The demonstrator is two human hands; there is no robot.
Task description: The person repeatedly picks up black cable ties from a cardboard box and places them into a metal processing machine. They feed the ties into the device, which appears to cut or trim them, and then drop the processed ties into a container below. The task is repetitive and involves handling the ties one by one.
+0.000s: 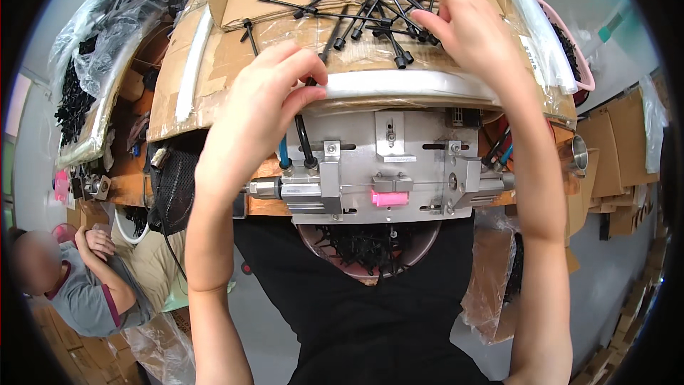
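Note:
Several thin black plastic rods with knobbed ends point(356, 25) lie scattered on the cardboard surface point(278, 43). My left hand point(267, 93) pinches one black rod point(332, 37) between thumb and forefinger at its near end, just above the padded front edge. Over the right side of the scattered rods, my right hand point(470, 32) has its thumb and forefinger apart, with nothing visible between them. Below the hands is a metal fixture point(420, 199) with a clamp cylinder at either side and a pink block point(390, 198) at its middle.
A bowl point(427, 253) holding many black pieces sits beneath the fixture. Blue and black air hoses point(304, 139) rise beside my left wrist. White padding point(406, 84) lines the cardboard edge. At the left, another person point(92, 278) sits with hands together. Cardboard boxes point(616, 142) stand at the right.

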